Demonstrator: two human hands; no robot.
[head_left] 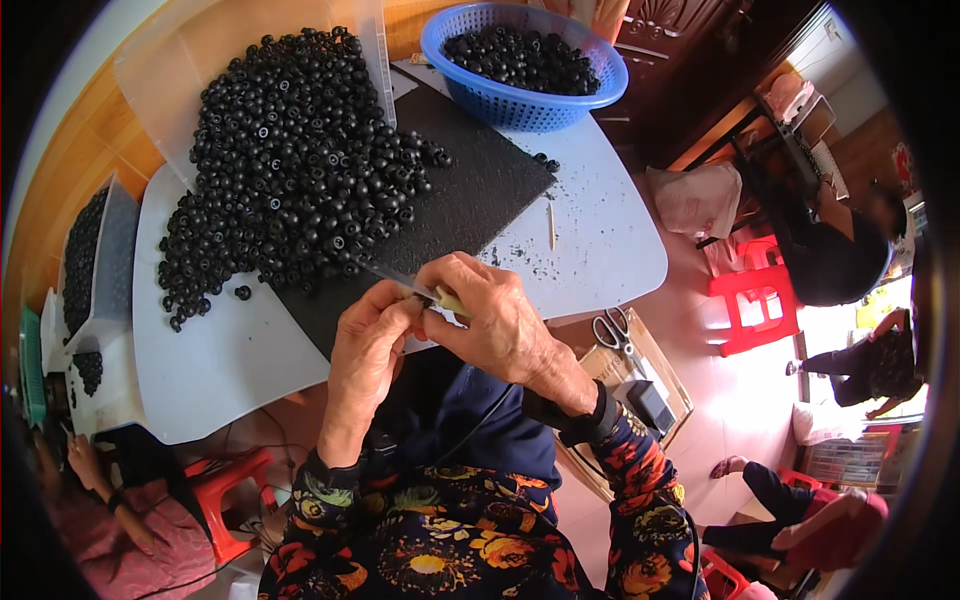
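My right hand (pixel 492 318) is closed round the pale yellow-green handle of a small knife (pixel 455 303). Its thin blade points up and left, over the table edge. Right beside it, my left hand (pixel 368 345) pinches a small black part (pixel 427 299), mostly covered by the fingers and touching or very near the blade. Beyond my hands spreads a large heap of small round black parts (pixel 300 170), many with a hole. The heap spills from a clear plastic bin (pixel 150 70) onto a dark mat (pixel 480 175) and the white table (pixel 610 235).
A blue basket (pixel 530 115) of black parts stands at the far right. Black crumbs and a thin stick (pixel 552 226) lie near the mat. Scissors (pixel 618 332) rest on a low board to my right. Co-workers sit left and right; red stools (pixel 755 305) stand on the floor.
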